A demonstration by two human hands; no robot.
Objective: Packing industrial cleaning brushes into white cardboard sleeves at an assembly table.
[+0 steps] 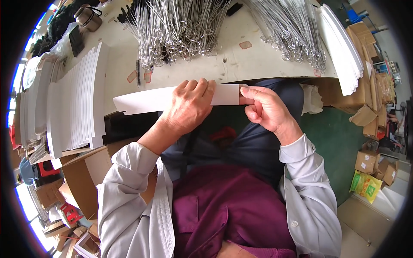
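Both hands held one long white card strip (146, 99) at the near edge of the surface (232, 60). Its long axis ran left to right across me, its pointed end jutting well past the left hand (189, 105). That hand lay clamped over its middle; the right hand (264, 107) pinched the square right end between thumb and fingers. Strip looked flat, plain white, stiff and slightly tapered. Wire tools (180, 34) lay heaped beyond it.
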